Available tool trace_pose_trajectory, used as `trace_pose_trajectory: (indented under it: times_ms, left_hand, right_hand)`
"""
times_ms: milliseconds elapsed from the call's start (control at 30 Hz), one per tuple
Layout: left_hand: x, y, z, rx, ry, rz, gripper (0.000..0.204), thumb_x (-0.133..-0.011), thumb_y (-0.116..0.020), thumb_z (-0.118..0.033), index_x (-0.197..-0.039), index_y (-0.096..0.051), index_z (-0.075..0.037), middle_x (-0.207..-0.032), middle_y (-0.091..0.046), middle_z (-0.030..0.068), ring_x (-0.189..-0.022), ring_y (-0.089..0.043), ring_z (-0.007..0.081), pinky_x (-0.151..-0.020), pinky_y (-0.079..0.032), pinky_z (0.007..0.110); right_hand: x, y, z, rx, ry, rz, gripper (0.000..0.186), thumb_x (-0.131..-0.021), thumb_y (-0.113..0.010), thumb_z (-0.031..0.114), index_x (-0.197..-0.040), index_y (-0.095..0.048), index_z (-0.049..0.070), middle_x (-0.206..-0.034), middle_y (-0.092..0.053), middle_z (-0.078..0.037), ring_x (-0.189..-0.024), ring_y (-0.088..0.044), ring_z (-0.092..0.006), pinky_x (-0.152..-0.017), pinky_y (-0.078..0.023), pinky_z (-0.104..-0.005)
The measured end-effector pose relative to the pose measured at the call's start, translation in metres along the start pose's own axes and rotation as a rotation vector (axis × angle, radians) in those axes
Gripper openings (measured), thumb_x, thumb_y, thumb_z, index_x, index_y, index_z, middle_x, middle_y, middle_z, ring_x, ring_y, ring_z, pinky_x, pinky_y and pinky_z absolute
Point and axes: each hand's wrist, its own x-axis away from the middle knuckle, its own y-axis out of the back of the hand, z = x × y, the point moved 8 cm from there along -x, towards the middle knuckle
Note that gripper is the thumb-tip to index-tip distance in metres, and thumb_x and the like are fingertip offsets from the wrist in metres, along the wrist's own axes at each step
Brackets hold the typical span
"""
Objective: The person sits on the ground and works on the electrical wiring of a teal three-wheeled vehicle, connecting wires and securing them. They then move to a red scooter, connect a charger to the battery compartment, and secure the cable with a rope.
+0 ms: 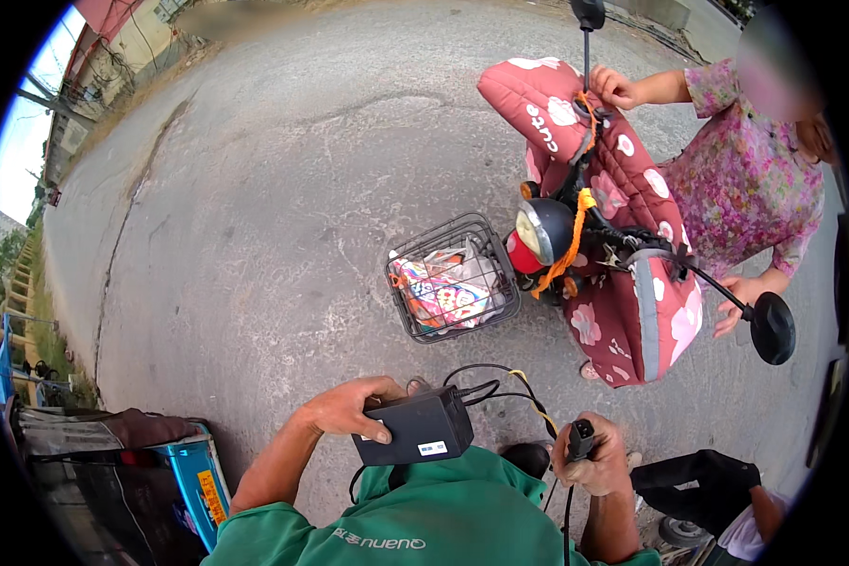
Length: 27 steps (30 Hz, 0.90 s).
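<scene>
while the left hand (pixel 351 407) clamps a black, box-shaped plastic power brick (pixel 417 430) before the green fabric shirt (pixel 443 514), the right hand (pixel 607 457) pinches a black plastic plug (pixel 581 436); slack black cable (pixel 482 387) might snag if pulled, perhaps jerking the brick loose.

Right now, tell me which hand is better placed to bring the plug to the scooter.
Right, most likely. The right hand grips the plug and is the nearer one to the scooter; the left hand is farther to the left, holding the black box.
</scene>
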Motion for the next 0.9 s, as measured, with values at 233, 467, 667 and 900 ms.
trace_pose_trajectory:
  times_ms: [233, 467, 667, 900]
  left_hand:
    - [0.111, 0.151, 0.061, 0.749, -0.262, -0.33, 0.101, -0.056, -0.097, -0.037, -0.133, -0.052, 0.009, -0.124, -0.066, 0.0121, -0.11, -0.064, 0.0203, -0.096, -0.051, 0.032]
    - [0.096, 0.271, 0.053, 0.944, -0.367, -0.501, 0.113, -0.052, -0.095, -0.047, -0.139, -0.046, 0.006, -0.129, -0.063, 0.0128, -0.114, -0.064, 0.0239, -0.099, -0.051, 0.036]
    - [0.066, 0.413, 0.038, 0.959, -0.318, -0.599, 0.102, -0.059, -0.093, -0.047, -0.137, -0.05, 0.004, -0.125, -0.065, 0.0144, -0.109, -0.066, 0.0272, -0.093, -0.057, 0.041]
    - [0.024, 0.56, -0.003, 0.85, -0.167, -0.52, 0.109, -0.061, -0.092, -0.049, -0.143, -0.043, 0.004, -0.134, -0.06, 0.0111, -0.12, -0.06, 0.0241, -0.102, -0.048, 0.037]
  right_hand:
    - [-0.179, -0.148, -0.048, 0.139, -0.231, 0.342, 0.039, -0.078, -0.087, 0.015, -0.084, -0.051, 0.005, -0.079, -0.066, -0.007, -0.058, -0.058, -0.0091, -0.049, -0.046, -0.0246]
    - [-0.356, -0.22, -0.057, -0.034, -0.317, 0.349, 0.048, -0.077, -0.087, 0.038, -0.089, -0.056, 0.003, -0.068, -0.058, -0.004, -0.049, -0.052, -0.0103, -0.043, -0.04, -0.0245]
    - [-0.51, -0.239, -0.062, -0.245, -0.294, 0.319, 0.027, -0.091, -0.074, 0.024, -0.098, -0.055, 0.006, -0.072, -0.055, -0.005, -0.054, -0.05, -0.0111, -0.047, -0.038, -0.0252]
    - [-0.633, -0.252, -0.029, -0.256, -0.273, 0.166, 0.034, -0.09, -0.075, 0.035, -0.096, -0.056, 0.009, -0.071, -0.053, -0.002, -0.056, -0.051, -0.0117, -0.053, -0.04, -0.027]
